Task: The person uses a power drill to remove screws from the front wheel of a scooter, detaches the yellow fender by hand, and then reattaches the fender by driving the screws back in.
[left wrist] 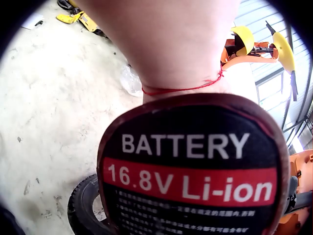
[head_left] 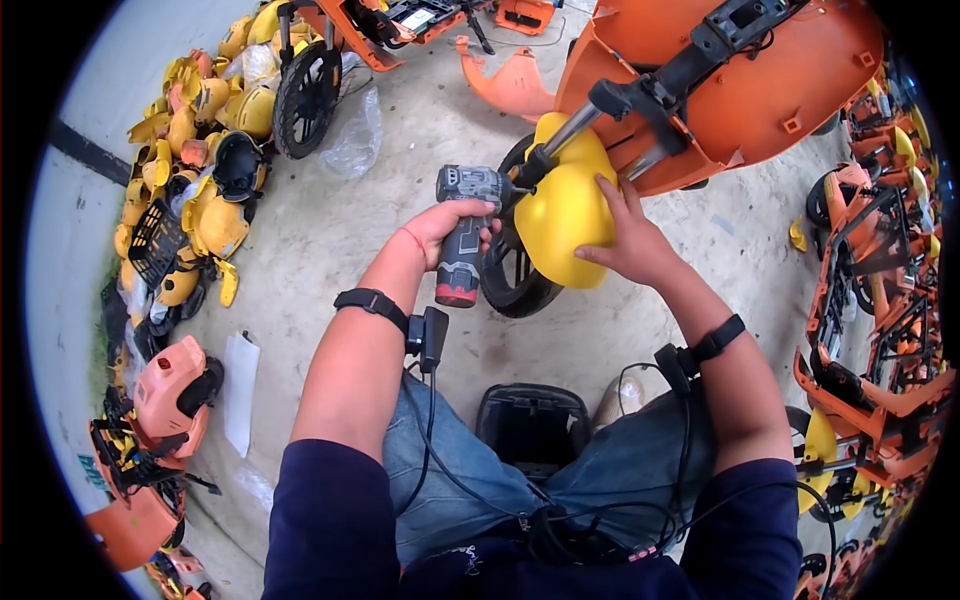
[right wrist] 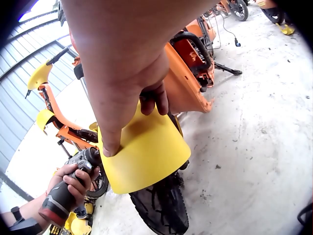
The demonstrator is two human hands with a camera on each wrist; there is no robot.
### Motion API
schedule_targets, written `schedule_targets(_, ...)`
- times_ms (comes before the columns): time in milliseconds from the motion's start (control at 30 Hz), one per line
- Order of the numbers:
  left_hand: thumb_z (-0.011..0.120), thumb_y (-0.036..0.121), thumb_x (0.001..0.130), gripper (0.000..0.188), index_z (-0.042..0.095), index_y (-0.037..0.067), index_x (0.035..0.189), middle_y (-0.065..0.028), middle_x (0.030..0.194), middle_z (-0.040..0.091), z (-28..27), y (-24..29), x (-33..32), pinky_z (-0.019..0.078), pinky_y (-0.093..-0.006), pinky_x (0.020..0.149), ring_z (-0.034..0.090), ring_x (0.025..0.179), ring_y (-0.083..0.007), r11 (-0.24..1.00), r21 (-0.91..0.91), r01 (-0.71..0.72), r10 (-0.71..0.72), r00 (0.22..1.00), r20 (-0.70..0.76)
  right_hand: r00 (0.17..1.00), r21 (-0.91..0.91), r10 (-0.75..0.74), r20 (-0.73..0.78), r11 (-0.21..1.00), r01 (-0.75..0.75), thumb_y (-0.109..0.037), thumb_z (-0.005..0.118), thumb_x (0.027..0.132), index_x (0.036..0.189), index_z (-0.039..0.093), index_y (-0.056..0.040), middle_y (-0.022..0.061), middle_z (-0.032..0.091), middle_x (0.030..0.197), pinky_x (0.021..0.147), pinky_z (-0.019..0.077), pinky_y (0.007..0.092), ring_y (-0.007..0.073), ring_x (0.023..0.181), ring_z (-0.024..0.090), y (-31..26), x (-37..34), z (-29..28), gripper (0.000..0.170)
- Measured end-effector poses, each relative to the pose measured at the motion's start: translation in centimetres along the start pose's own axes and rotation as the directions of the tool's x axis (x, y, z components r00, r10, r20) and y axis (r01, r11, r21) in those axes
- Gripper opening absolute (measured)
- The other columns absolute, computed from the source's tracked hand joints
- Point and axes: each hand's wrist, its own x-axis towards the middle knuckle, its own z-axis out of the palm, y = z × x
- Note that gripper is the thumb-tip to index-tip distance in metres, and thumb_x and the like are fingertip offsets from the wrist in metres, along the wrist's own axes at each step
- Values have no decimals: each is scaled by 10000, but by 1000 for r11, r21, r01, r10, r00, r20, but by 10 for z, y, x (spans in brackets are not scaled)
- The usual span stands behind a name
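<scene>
My left hand (head_left: 443, 228) grips the handle of a grey and black cordless drill (head_left: 461, 262). The drill's nose points at the side of a yellow front fender (head_left: 562, 222), close to the fork leg (head_left: 572, 130). In the left wrist view the drill's battery base (left wrist: 190, 156) fills the foreground. My right hand (head_left: 638, 238) holds the fender from the other side, thumb near its lower edge and fingers over its top. Beneath the fender sits a black tyre (right wrist: 164, 210), partly hidden by it.
A large orange body shell (head_left: 740, 100) stands beyond the fork. Yellow helmet-like parts and fenders (head_left: 215, 225) are heaped at the left. Another wheel (head_left: 307, 100) is at the back left. Orange scooter frames (head_left: 860, 300) line the right. A black open bin (head_left: 533, 420) sits between the person's legs.
</scene>
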Motion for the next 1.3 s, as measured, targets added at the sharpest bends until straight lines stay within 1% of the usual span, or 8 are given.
schedule_targets(133,699,161,907,243,567,39,1071,-85,892,675,5,1,-4,589,-314,612,615,636,-120,1000,20,-19,19,1000,-21,974,5,-23,-223,1000,24,-436,791,791,1451,433,-75,281,424,1471,885,556,460,457,1077,640,-18,-5,-3,833)
schedule_targets(233,700,168,902,231,581,41,1054,-82,881,680,7,1,-3,585,-306,600,615,629,-117,1000,19,-13,14,999,-33,968,275,249,-39,934,-230,-508,714,863,1212,615,-5,216,676,1097,790,556,431,379,898,693,-59,-4,-8,620)
schedule_targets(300,700,171,900,224,587,43,1045,-79,877,681,7,0,-4,580,-299,590,616,627,-116,1000,27,-15,16,999,-39,945,532,187,267,790,-306,-600,648,889,1069,666,25,154,694,814,756,540,397,303,818,692,-87,-8,14,650)
schedule_targets(367,699,172,899,217,590,46,1037,-74,875,680,8,2,-5,575,-291,580,618,627,-116,998,59,-19,21,999,-40,889,520,125,442,772,-367,-721,621,837,1077,647,75,197,683,1001,764,534,396,282,861,670,-114,-12,48,832)
schedule_targets(433,703,179,896,218,592,46,1030,-69,870,679,6,1,-1,570,-286,572,621,628,-117,996,86,-20,25,998,-52,758,600,107,643,545,-586,-684,646,846,1114,626,-23,89,648,950,537,404,272,121,653,502,-150,-5,58,714)
schedule_targets(533,712,193,889,202,613,41,977,-56,837,667,8,4,-5,565,-287,565,620,626,-122,996,80,34,-28,997,-73,775,729,58,629,302,-614,-569,729,833,1031,622,-54,58,643,868,477,352,271,97,552,414,-164,5,88,561)
schedule_targets(767,704,207,895,178,625,59,951,-42,809,652,7,6,-3,556,-298,563,612,628,-129,975,220,18,1,997,-83,890,914,272,367,75,-399,-308,741,845,937,654,-37,29,659,856,683,482,275,135,765,626,-183,4,130,300)
schedule_targets(1300,696,151,890,171,610,51,1000,-66,830,667,7,4,0,559,-324,582,611,619,-143,982,188,-29,46,995,-91,888,889,322,327,215,-405,-284,699,796,805,636,-17,50,655,718,627,480,304,151,663,629,-182,4,134,275)
